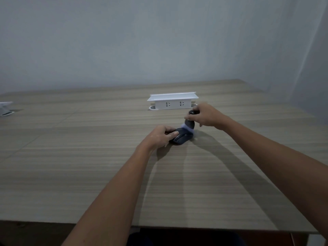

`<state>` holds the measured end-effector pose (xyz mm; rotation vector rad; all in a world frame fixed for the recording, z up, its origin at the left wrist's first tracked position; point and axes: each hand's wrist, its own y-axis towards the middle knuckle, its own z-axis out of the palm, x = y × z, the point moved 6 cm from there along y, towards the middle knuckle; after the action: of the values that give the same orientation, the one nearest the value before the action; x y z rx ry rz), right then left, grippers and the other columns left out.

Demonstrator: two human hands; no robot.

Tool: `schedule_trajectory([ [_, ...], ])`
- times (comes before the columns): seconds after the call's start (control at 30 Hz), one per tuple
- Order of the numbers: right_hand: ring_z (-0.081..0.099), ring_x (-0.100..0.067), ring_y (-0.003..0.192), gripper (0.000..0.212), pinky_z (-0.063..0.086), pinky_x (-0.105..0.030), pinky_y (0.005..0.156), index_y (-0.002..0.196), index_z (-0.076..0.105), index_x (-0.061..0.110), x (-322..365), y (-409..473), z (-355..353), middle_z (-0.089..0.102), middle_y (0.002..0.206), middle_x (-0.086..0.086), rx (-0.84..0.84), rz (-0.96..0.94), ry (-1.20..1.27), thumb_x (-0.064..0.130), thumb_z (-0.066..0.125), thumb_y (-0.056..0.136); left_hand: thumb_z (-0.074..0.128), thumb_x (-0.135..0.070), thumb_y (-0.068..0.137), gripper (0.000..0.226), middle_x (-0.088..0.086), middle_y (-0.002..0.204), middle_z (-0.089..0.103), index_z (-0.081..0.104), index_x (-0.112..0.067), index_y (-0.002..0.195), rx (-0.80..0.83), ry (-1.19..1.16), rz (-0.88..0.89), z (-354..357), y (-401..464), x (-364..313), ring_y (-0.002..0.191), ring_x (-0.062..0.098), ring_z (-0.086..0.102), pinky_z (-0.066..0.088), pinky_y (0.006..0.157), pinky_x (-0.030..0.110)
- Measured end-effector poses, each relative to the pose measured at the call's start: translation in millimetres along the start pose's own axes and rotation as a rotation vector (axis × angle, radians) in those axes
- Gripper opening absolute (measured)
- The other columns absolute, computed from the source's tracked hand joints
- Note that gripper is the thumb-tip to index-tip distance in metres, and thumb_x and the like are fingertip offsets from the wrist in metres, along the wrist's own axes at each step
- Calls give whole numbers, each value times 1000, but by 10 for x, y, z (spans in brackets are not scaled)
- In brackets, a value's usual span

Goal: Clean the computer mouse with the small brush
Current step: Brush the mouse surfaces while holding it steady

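Wood-grain counter against a plain pale wall. Person's two bare forearms reach in from the near edge.

Mouse: dark, lies on the counter right of centre, well in from the near edge. Left hand is curled over its left side, thumb across the top, fingers wrapped round the far side, pinning it down. No logo or lettering legible on the shell; too dark and small.

Brush: dark stubby handle, held roughly upright, pale bristles at the bottom touching the far right end of the mouse. Bristles look blurred. Right hand is closed round the top of the handle, fingertips pinched on the knob, little finger loose and pointing down. No marking readable on the handle.

Just behind the hands: white socket box raised out of the counter, flat lid on top, two outlets facing this way. No text on its face that I can make out.

Far left edge: part of another white object, mostly cut off.

Hard shadows of both arms fall on the counter.
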<state>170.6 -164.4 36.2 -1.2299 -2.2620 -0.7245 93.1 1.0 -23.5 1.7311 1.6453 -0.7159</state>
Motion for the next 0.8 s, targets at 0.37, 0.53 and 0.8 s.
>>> schedule_trajectory([
  [0.37, 55, -19, 59, 25, 44, -28, 52, 73, 72, -10, 20, -304, -64, 70, 70, -18, -140, 69, -19, 12, 64, 81, 51, -35, 99, 33, 10, 96, 74, 73, -13, 105, -41, 204, -58, 33, 18, -85, 84, 24, 63, 42, 66, 29],
  [0.53, 63, -21, 62, 25, 55, -32, 55, 78, 73, -8, -3, -240, -23, 76, 80, -20, -92, 94, -27, 13, 62, 84, 48, -35, 101, 41, 11, 86, 69, 70, 0, 101, -58, 67, -139, 40, 51, -151, 74, 21, 60, 52, 76, 36],
  [0.8, 60, -17, 67, 20, 49, -28, 57, 78, 77, 3, -63, -250, -201, 74, 80, -11, -171, 44, 41, 15, 62, 84, 71, -17, 87, 54, 10, 132, 59, 54, -14, 139, 112, 376, -25, -67, 224, -237, 109, 20, 60, 49, 90, 31],
])
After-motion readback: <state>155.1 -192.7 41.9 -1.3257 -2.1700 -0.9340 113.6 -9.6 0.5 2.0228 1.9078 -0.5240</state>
